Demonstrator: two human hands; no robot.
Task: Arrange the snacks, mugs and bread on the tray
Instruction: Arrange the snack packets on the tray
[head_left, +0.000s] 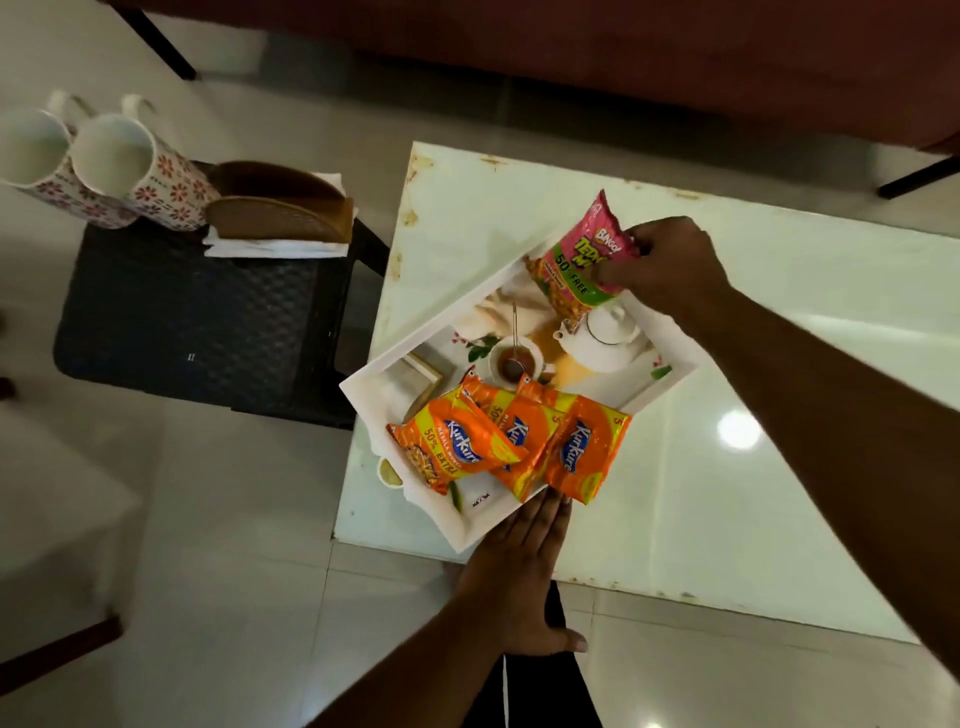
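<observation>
We look down on a shallow white rectangular tray (415, 338) with raised walls and a glossy printed picture of a teapot and cup on its floor. It sits askew at the left end of a shiny, pale table (779, 415) whose edges show rusty specks.

In the lower part of the tray lie three crinkly orange packets (519, 447), foil-glossy and pillow-shaped. They overlap one another like a fan, and the rightmost reaches over the near wall.

At the tray's upper corner the right hand (670, 265) has its fingers and thumb curled in, pinching the right edge of a pink packet (576, 260) with a green band. The packet stands tilted over the tray floor; we cannot tell whether its lower end touches the tray.

The left hand (519, 571) lies flat, fingers straight and pressed together. Its tips touch the bottom edge of the rightmost orange packet at the tray's near wall.

In the upper left of the frame, a dark textured plastic stool (197, 332) carries two white ceramic mugs (119, 161) with red flower prints. They stand side by side and touching, their insides pale. Just right of them, brown round-topped bread slices (280, 208) rest on a white paper napkin (270, 249).
</observation>
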